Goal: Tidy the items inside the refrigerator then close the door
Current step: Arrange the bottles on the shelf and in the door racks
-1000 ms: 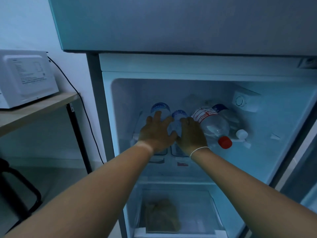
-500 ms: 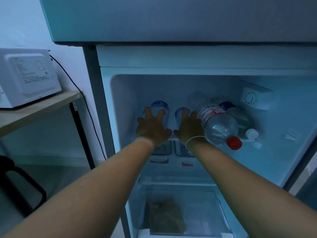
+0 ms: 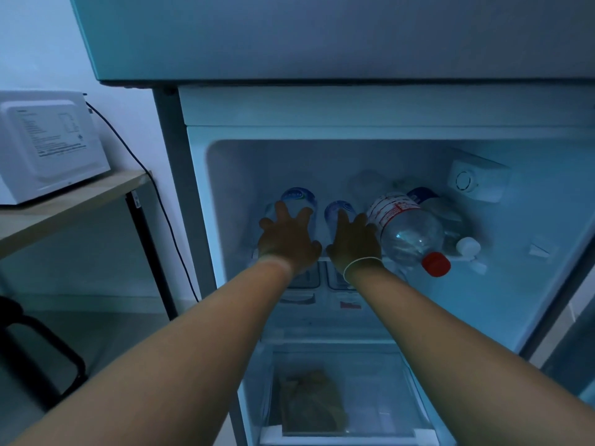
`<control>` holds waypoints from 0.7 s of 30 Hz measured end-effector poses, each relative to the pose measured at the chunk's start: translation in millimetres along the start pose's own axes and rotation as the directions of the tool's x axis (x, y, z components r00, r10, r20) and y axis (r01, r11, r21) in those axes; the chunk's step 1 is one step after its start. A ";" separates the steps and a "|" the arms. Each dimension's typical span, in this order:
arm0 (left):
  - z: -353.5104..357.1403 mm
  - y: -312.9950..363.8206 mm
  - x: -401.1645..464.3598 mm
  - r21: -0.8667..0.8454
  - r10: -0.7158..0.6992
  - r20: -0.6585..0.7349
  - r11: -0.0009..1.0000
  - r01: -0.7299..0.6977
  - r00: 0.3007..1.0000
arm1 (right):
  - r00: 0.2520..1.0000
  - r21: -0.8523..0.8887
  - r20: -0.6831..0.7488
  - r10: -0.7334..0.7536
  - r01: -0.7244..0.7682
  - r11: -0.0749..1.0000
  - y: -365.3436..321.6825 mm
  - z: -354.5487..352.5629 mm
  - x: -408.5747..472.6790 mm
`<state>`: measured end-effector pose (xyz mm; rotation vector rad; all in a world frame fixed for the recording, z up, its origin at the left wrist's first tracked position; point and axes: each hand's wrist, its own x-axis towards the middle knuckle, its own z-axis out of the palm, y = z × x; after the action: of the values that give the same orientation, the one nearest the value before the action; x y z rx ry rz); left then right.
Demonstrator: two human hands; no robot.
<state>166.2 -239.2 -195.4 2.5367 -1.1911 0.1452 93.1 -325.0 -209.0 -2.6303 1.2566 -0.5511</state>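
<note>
Refrigerator (image 3: 322, 136), upper shelf (image 3: 396, 259), door open.

Item 1: left bottle (image 3: 297, 197). Lies directly beyond the left hand (image 3: 288, 243), long axis running front to back into the cabinet, blue label end away from the wrist. Left hand is spread flat on it, fingers splayed, not clenched; contact appears to be a press, not a wrap.

Item 2: middle bottle (image 3: 339, 209). Directly ahead of the right hand (image 3: 352, 241), same front-to-back axis, parallel to item 1 and just beside it. Right hand likewise flat and open over it; in the dim light, cannot tell whether the palm bears on it.

Item 3: red-capped bottle (image 3: 407, 230). Just right of the right hand, touching or nearly so. Long axis diagonal; red cap (image 3: 435, 264) points forward and rightward, overhanging the shelf edge. Right hand is the nearer.

Item 4: white-capped bottle (image 3: 468, 246), further right, partly hidden.

Judgement: next move likely turns on squaring item 3 to the others.
</note>
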 end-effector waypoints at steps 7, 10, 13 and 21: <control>-5.9 -2.3 1.3 -0.052 -0.015 0.075 0.998 0.019 0.997 | 0.998 -0.004 0.051 -0.032 0.032 0.999 7.3 -14.2 -26.6; -10.3 -5.6 -2.8 -0.079 -0.014 0.102 0.997 0.022 0.995 | 0.998 -0.010 0.067 -0.016 0.017 1.000 8.4 -20.0 -37.2; -12.2 -7.8 -11.9 -0.145 -0.018 0.108 0.989 0.034 0.994 | 0.997 -0.022 0.081 0.001 0.000 1.000 9.8 -23.3 -48.6; -9.6 -10.3 -28.6 -0.324 -0.004 0.139 0.945 0.050 0.990 | 0.998 0.042 0.043 0.044 -0.046 0.998 19.2 -31.5 -78.1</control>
<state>156.1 -209.0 -195.7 2.2972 -1.1220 -0.2205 21.9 -276.3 -205.9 -2.5576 1.2740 -0.5078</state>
